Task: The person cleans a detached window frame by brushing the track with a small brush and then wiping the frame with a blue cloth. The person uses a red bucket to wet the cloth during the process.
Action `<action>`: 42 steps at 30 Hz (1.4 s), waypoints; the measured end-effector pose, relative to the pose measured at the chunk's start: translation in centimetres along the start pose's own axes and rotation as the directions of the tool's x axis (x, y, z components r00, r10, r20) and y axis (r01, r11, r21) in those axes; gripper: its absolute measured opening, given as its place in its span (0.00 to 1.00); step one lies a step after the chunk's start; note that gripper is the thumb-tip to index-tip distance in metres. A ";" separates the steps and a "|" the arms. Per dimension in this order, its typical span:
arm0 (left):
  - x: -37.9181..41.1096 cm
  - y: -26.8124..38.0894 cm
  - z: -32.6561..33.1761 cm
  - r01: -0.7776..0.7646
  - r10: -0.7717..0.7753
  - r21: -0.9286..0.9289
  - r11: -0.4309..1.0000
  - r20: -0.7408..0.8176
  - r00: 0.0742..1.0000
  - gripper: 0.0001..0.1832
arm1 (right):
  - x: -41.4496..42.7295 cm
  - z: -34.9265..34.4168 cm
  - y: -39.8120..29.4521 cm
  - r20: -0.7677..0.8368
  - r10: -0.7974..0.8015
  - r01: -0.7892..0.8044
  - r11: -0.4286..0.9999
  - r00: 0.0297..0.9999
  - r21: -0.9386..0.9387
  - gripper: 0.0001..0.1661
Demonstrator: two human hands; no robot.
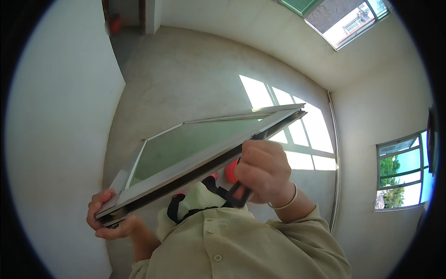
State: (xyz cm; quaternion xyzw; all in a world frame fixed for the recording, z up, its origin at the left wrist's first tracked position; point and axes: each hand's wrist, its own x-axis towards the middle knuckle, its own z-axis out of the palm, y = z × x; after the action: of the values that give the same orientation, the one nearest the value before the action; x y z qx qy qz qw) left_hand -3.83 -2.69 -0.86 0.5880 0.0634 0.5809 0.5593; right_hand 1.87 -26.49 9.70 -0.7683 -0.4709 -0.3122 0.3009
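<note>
A window sash (198,148) with an aluminium frame and greenish glass is held at a slant before my body. My left hand (122,228) grips its lower left corner, fingers over the outer side and thumb underneath. A dark open channel runs along the frame edge that faces me. My right hand (264,171) is closed around a black-handled hand tool (240,197) near the upper right part of that edge. The tool's working end meets or nearly meets the frame; my fist partly hides it, so its exact kind is unclear.
Sunlit window patches fall on the bare concrete floor (195,69). Red round object (230,171) lies below, partly behind my right hand. White wall (62,122) rises close on the left. Windows open the far wall (334,21) and right wall (400,171). A pipe-like strip (335,139) edges the floor.
</note>
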 end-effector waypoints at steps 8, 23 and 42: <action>0.0 0.5 0.8 0.017 -0.016 0.038 0.999 -0.028 0.999 0.26 | 0.3 -0.8 -1.1 0.065 -0.041 0.031 0.989 0.997 0.144 0.13; -0.1 0.1 0.1 0.036 -0.033 0.073 0.997 -0.041 0.999 0.26 | -1.7 -1.4 -0.3 -0.052 -0.031 0.035 0.996 0.998 0.079 0.17; 0.2 0.2 0.7 0.011 -0.009 0.033 0.999 -0.052 0.999 0.27 | -0.9 -5.4 -0.1 -0.500 0.336 -0.075 0.879 0.798 0.470 0.29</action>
State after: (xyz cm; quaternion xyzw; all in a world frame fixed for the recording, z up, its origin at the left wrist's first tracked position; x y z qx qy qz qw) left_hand -3.35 -3.04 -0.38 0.5816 0.0904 0.5920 0.5506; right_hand 0.41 -30.99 12.36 -0.6024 -0.3278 -0.3800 0.6207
